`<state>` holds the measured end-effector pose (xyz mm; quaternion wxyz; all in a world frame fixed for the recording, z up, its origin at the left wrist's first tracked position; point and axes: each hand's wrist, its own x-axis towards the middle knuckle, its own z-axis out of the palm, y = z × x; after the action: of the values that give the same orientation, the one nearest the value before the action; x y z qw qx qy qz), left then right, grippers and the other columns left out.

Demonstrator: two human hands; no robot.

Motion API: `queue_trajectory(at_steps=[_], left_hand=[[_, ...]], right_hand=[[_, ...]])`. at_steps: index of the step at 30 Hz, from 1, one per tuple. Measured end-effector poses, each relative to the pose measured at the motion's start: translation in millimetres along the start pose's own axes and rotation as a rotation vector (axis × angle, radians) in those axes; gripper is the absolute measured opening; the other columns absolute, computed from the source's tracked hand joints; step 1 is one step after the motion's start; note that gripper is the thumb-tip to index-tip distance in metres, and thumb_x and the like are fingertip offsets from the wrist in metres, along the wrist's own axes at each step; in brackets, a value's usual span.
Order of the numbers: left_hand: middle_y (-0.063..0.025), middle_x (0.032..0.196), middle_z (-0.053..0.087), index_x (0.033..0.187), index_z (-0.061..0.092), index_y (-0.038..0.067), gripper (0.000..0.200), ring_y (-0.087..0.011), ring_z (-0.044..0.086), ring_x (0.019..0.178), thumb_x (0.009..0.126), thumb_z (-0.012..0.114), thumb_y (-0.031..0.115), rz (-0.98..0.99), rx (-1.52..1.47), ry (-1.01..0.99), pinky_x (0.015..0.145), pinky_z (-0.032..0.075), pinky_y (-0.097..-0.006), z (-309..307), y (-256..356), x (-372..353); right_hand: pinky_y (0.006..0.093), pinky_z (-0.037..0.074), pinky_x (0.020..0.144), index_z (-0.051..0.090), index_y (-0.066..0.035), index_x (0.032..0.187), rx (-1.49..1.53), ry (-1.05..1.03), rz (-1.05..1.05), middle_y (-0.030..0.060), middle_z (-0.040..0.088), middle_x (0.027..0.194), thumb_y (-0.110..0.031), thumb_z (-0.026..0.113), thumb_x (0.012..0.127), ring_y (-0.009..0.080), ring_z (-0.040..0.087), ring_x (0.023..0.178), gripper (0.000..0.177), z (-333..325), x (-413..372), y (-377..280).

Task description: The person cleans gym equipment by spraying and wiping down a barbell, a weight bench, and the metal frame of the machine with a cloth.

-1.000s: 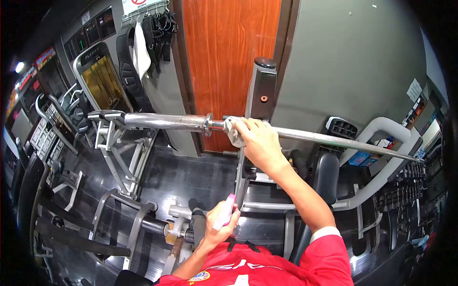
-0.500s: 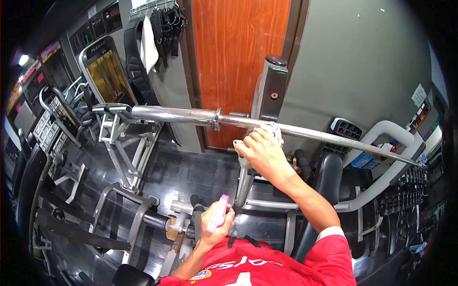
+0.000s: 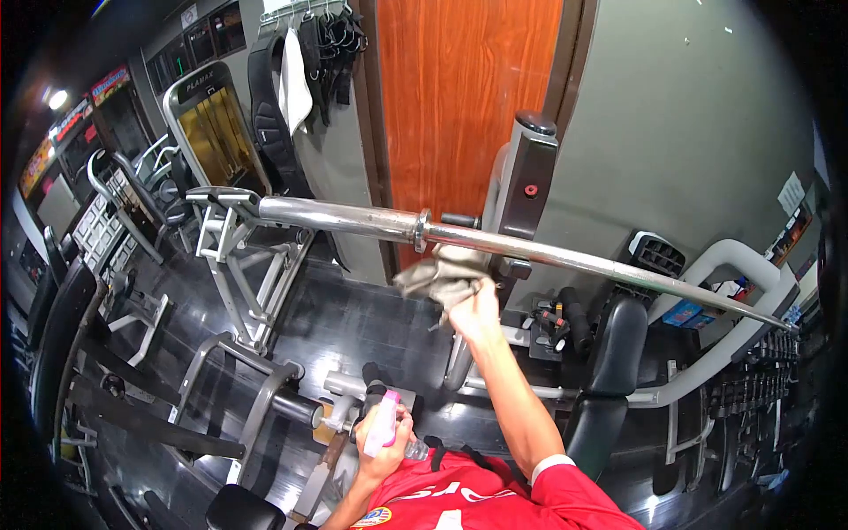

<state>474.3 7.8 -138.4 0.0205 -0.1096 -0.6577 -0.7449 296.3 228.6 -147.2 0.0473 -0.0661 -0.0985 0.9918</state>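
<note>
Across the view lies a steel barbell (image 3: 548, 253), its thick sleeve (image 3: 340, 217) and collar at the left. My right hand (image 3: 475, 312) is closed on a crumpled grey cloth (image 3: 442, 283), which hangs just under the bar beside the collar. The cloth's upper edge overlaps the bar's underside in this view. Low in front of my body, my left hand (image 3: 390, 449) grips a spray bottle (image 3: 383, 426) with a pink and white head. A bit of its clear body shows beneath my fingers.
A grey rack post (image 3: 526, 177) rises behind the bar, in front of a wooden door (image 3: 459, 97). A black padded bench (image 3: 616, 349) stands to the right. Dumbbells (image 3: 742, 393) sit on a rack at far right. Frame machines (image 3: 243, 265) fill the left; straps and a white towel (image 3: 294, 84) hang behind.
My right hand with the cloth has come off the top of the bar and moved down and left, below it. The whole view has shifted slightly; my left hand keeps the spray bottle.
</note>
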Motion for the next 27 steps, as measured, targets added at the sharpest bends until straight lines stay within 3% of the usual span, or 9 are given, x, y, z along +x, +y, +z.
queue_trajectory(at_steps=[1, 2, 4, 9, 15, 16, 20, 21, 27], left_hand=[[-0.0083, 0.073, 0.062, 0.096, 0.055, -0.003, 0.013, -0.0128, 0.062, 0.054, 0.084, 0.061, -0.002, -0.003, 0.034, -0.013, 0.051, 0.05, -0.0248, -1, 1, -2], [-0.0082, 0.072, 0.062, 0.096, 0.055, -0.003, 0.013, -0.0127, 0.062, 0.054, 0.084, 0.061, -0.002, -0.003, 0.066, -0.027, 0.05, 0.049, -0.0248, -1, 1, -3], [-0.0081, 0.072, 0.062, 0.096, 0.055, -0.003, 0.014, -0.0126, 0.062, 0.054, 0.084, 0.062, -0.002, 0.006, 0.065, -0.038, 0.05, 0.049, -0.0248, 0, 1, -2], [-0.0078, 0.072, 0.062, 0.094, 0.056, -0.003, 0.013, -0.0124, 0.063, 0.054, 0.082, 0.063, -0.001, 0.043, 0.075, -0.093, 0.05, 0.049, -0.0248, -3, 2, 3], [-0.008, 0.072, 0.062, 0.091, 0.058, -0.002, 0.011, -0.0132, 0.063, 0.054, 0.082, 0.064, 0.001, 0.108, 0.148, -0.142, 0.051, 0.049, -0.0252, -3, 10, 13], [-0.0081, 0.072, 0.061, 0.091, 0.058, -0.002, 0.012, -0.0135, 0.063, 0.054, 0.081, 0.064, 0.001, 0.097, 0.155, -0.142, 0.051, 0.049, -0.0253, -2, 8, 12], [-0.0084, 0.071, 0.062, 0.093, 0.058, -0.002, 0.014, -0.0143, 0.064, 0.055, 0.082, 0.065, 0.002, 0.097, 0.156, -0.158, 0.051, 0.05, -0.0254, 2, 0, 8], [-0.0084, 0.071, 0.062, 0.093, 0.058, -0.002, 0.014, -0.0143, 0.064, 0.055, 0.082, 0.065, 0.002, 0.097, 0.159, -0.164, 0.051, 0.05, -0.0254, 1, 1, 4], [-0.0084, 0.071, 0.062, 0.095, 0.055, -0.003, 0.016, -0.0137, 0.064, 0.054, 0.081, 0.062, -0.003, 0.048, 0.084, -0.13, 0.051, 0.05, -0.0255, 4, 5, -1]], right_hand=[[0.0325, 0.052, 0.072, 0.056, 0.0, 0.105, -0.163, -0.02, -0.128, 0.0099, 0.062, 0.095, -0.014, 0.035, 0.093, 0.016, 0.06, 0.078, 0.028, 42, -22, 1], [0.0302, 0.049, 0.061, 0.055, 0.002, 0.104, 0.27, -0.48, 0.072, 0.0077, 0.06, 0.087, -0.013, 0.036, 0.092, 0.0117, 0.054, 0.069, 0.027, 21, 2, -5], [0.0291, 0.046, 0.055, 0.055, 0.002, 0.104, 0.174, -0.302, 0.061, 0.0061, 0.057, 0.081, -0.011, 0.037, 0.091, 0.0101, 0.05, 0.063, 0.025, 70, -18, -3], [0.0358, 0.051, 0.09, 0.055, -0.003, 0.112, 0.091, -0.113, -0.211, 0.0102, 0.063, 0.112, -0.014, 0.035, 0.098, 0.0217, 0.062, 0.103, 0.027, 64, -57, 20], [0.0377, 0.038, 0.105, 0.041, 0.003, 0.132, -1.048, -0.148, -1.33, 0.0151, 0.046, 0.133, 0.013, 0.038, 0.07, 0.0218, 0.042, 0.126, 0.062, 122, -87, 16], [0.042, 0.031, 0.109, 0.046, 0.002, 0.126, -1.414, -0.145, -1.419, 0.0217, 0.044, 0.136, 0.01, 0.046, 0.06, 0.0325, 0.043, 0.127, 0.067, 134, -85, 1], [0.0451, 0.04, 0.094, 0.057, -0.002, 0.106, -2.281, -0.149, -1.279, 0.0154, 0.059, 0.111, -0.001, 0.06, 0.066, 0.0292, 0.055, 0.106, 0.041, 130, -25, 2], [0.0438, 0.045, 0.079, 0.058, -0.005, 0.094, -2.365, -0.017, -1.381, 0.0119, 0.064, 0.091, -0.011, 0.061, 0.074, 0.028, 0.061, 0.088, 0.021, 134, -20, 7], [0.0448, 0.048, 0.061, 0.057, -0.006, 0.085, -2.394, 0.165, -1.058, 0.0144, 0.065, 0.074, -0.017, 0.058, 0.081, 0.0321, 0.064, 0.066, 0.012, 145, 10, -6]])
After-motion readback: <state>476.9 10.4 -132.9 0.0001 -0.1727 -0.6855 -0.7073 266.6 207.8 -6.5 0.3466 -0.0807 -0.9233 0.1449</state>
